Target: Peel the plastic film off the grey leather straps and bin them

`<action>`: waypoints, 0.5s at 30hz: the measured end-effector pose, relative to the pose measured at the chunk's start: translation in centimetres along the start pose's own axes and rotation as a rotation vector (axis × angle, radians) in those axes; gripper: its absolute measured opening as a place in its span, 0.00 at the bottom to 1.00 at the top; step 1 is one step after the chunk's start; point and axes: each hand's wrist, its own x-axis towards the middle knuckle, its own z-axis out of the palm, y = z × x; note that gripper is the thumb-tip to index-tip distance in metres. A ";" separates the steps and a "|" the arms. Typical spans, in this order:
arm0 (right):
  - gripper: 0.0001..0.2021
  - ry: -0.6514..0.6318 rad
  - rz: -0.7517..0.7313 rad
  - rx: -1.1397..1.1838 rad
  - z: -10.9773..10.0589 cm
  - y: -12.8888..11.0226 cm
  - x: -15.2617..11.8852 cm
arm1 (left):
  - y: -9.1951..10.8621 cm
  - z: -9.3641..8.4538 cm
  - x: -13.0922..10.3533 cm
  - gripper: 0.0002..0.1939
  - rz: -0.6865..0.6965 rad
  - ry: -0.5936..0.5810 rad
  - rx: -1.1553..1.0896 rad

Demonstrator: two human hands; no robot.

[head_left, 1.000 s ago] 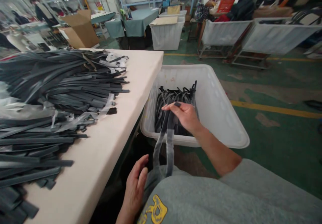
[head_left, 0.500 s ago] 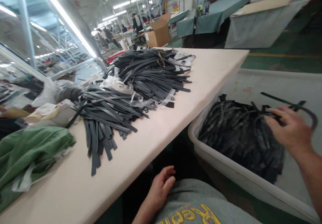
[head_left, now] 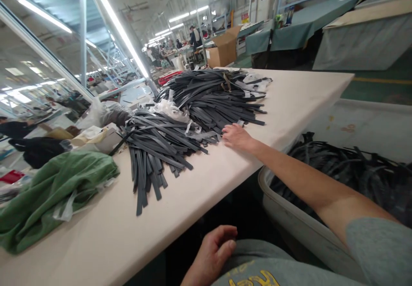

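My right hand (head_left: 237, 136) reaches over the table to the near edge of a pile of dark grey strips (head_left: 222, 97). Its fingers are bent down over the end of one strip, which they largely cover; a pale scrap shows just above the knuckles. To the left, a second bundle of flat dark strips (head_left: 154, 144) fans out toward the table's front. Low in front of my body, my left hand (head_left: 214, 251) rests by the grey shirt, fingers loosely curled and apart, with nothing in it.
A pale bin (head_left: 267, 191) at the right holds a heap of black strips (head_left: 347, 170). Green cloth (head_left: 64, 191) lies on the left of the pale table (head_left: 199, 191). Crumpled clear plastic (head_left: 172, 109) sits between the bundles. Farther back are a cardboard box (head_left: 223, 48) and a person (head_left: 195, 39).
My right hand has left the bin, where a black strip was at its fingers, and moved left to the pile on the table. My left hand stays low; the view has shifted.
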 end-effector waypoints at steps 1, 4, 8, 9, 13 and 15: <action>0.07 -0.027 0.015 0.022 -0.2 -0.3 0.5 | 0.1 -0.4 -0.4 0.17 0.003 0.038 -0.024; 0.08 -0.083 0.095 0.140 -0.9 -2.1 0.7 | 0.6 -1.9 -1.3 0.15 0.067 0.195 -0.045; 0.18 -0.171 0.134 0.395 -1.9 -6.6 -0.9 | 2.9 -4.1 -0.2 0.14 0.267 0.468 -0.078; 0.19 -0.191 0.131 0.460 -2.1 -8.0 -1.3 | 3.6 -4.5 0.6 0.16 0.306 0.524 -0.094; 0.14 -0.198 0.168 0.821 -2.8 -13.3 -2.9 | 6.0 -5.4 4.3 0.29 0.356 0.551 -0.195; 0.11 -0.156 0.175 0.885 -3.0 -15.2 -3.4 | 6.5 -5.2 5.7 0.26 0.334 0.492 -0.273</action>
